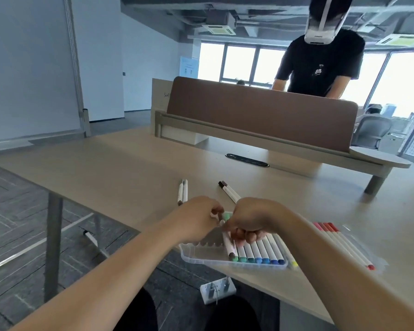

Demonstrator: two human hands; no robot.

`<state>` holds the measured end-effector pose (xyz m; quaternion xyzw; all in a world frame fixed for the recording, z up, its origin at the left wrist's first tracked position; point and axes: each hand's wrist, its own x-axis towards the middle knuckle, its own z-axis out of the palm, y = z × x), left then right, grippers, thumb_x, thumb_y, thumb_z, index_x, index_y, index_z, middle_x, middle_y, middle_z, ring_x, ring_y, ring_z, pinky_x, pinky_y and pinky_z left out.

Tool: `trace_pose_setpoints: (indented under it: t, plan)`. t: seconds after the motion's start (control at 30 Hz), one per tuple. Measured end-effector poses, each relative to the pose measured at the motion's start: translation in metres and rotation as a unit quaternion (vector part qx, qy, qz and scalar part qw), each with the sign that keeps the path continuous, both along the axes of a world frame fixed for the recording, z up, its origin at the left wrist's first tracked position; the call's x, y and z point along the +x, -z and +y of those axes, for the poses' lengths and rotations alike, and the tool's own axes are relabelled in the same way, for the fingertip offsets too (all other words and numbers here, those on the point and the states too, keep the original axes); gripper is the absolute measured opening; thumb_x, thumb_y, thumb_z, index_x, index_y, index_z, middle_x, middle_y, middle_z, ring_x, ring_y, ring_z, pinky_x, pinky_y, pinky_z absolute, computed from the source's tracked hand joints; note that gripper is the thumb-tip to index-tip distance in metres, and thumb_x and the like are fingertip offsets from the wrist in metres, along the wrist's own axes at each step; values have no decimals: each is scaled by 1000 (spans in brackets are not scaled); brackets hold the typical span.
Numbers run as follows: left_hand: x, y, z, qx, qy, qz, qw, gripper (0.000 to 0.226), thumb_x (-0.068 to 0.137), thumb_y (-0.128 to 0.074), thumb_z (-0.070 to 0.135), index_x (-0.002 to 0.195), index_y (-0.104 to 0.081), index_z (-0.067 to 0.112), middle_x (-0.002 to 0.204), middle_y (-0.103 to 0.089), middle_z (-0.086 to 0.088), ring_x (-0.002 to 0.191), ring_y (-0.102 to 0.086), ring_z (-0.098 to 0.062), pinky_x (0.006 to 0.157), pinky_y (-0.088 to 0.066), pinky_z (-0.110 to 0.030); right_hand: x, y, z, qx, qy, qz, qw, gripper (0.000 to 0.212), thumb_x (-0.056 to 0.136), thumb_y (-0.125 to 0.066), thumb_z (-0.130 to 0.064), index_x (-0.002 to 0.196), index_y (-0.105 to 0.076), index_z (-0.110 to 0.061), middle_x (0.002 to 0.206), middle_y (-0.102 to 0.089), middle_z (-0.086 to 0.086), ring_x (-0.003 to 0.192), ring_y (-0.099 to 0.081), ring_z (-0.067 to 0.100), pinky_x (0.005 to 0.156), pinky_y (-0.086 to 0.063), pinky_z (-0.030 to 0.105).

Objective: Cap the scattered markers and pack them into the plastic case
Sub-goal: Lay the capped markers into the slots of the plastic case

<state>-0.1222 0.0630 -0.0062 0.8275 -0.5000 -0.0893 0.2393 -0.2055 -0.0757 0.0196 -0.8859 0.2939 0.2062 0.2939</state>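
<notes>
Working right over the far edge of the clear plastic case [201, 255], sitting at the near edge of the tan desk [129, 163]. Left hand [196, 217] curling its fingers in tight, pinching something small and whitish at the fingertips, probably a cap, but too blurry to call. Right hand [246, 220] closing into a loose fist just beside it, fingertips touching a white marker [228, 244] with a dark end that's lying tilted in the case; hard to tell whether actually gripping it or just pressing on it. Both hands nearly touching each other, with a bit of green peeking out between them.

Sitting already slotted in the right part of the case: a row of capped markers [258, 253] with green-to-blue ends, directly under the right knuckles. Left slots of the case sitting bare. Lying off to the right on a clear lid [373, 259]: a bunch of red-tipped markers [339, 242]. Waiting further back on the desk, well apart from the hands: a pair of white markers [182, 191] and two dark-capped ones [228, 191].
</notes>
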Motion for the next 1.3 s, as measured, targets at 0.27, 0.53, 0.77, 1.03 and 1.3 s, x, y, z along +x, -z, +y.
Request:
trace_pose_setpoints:
  t: [0.27,0.53,0.77,1.03,1.3]
  plan:
    - [-10,5,5,74,84,-36,993,23,90,-60,47,83,-58,25,94,-63,3,83,-60,-16,67,-44,-30,-16,10,-2,-37,-3,-67,997,42,88,-67,-45,86,-74,-4,72,-64,10,52,-46,18,47,-34,24]
    - [-2,13,1,78,99,-32,992,29,85,-60,55,92,-70,29,98,-66,10,87,-63,-13,82,-52,-40,-9,5,4,-102,-28,-8,994,47,94,-61,-45,59,-58,-14,43,-48,-3,33,-36,10,42,-30,18]
    - [-2,12,1,76,109,-36,990,32,89,-62,50,103,-72,22,113,-64,8,99,-61,-16,81,-46,-32,-6,3,6,-112,-53,13,992,48,98,-57,-42,59,-53,-14,35,-45,-8,28,-36,7,43,-33,19]
    - [-2,10,-2,98,93,-56,989,47,83,-65,56,115,-69,22,130,-60,4,109,-59,-17,91,-48,-38,-2,2,5,-103,-59,42,992,47,99,-55,-38,59,-52,-14,36,-44,-8,28,-37,7,41,-31,18]
    - [13,4,-17,27,28,0,999,25,91,-65,35,113,-70,25,105,-66,6,89,-64,-13,74,-53,-29,-3,0,-16,-2,-39,-2,999,25,96,-60,-28,89,-67,-5,74,-56,12,48,-40,13,46,-31,22]
